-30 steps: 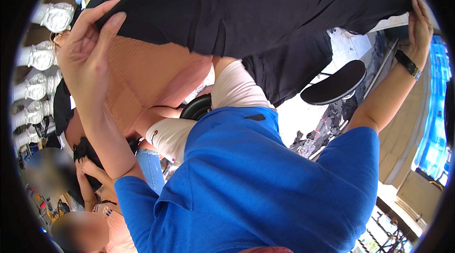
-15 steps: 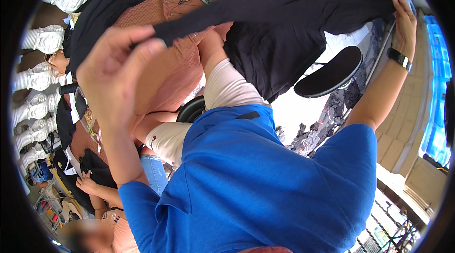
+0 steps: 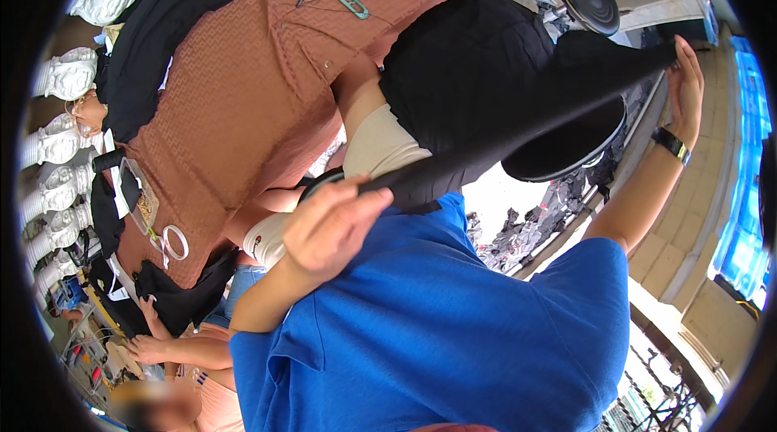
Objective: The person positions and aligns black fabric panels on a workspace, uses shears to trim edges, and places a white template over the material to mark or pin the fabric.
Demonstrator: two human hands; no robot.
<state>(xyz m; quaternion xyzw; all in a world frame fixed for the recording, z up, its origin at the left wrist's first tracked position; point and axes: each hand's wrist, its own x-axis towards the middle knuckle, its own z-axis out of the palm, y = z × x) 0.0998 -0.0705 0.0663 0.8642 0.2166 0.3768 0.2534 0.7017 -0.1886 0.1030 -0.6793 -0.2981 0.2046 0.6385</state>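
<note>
Black cloth [image 3: 583, 91], pulled out into a long slanting strip, runs across the middle of the frame, and both ends are spoken for! Left hand [image 3: 340, 226], just below centre, pinches the lower end between thumb and fingers, close to the blue shirt [image 3: 453, 311]. Right hand [image 3: 686, 88], out at the upper right, has the other end at its fingertips, fingers long and close together. So where do we stand? Lifting and spreading are done, by my reading: the strip hangs clear of the table [image 3: 210, 133], drawn fairly tight. It is neither set down nor let go, so the handling looks midway; how much remains, I can't tell. A dark bundle [image 3: 461, 52] sits at upper centre, over the person's leg; whether it joins the strip is hidden. Up on the reddish-brown table cover, another black piece [image 3: 154, 60] lies at upper left, untouched by either hand, and green-handled snips [image 3: 350, 2] rest near the top, unused. Lower left, a co-worker's hands [image 3: 150, 349] are beside more dark fabric [image 3: 182, 294]. Scraps [image 3: 522, 230] litter the floor, right of centre.
</note>
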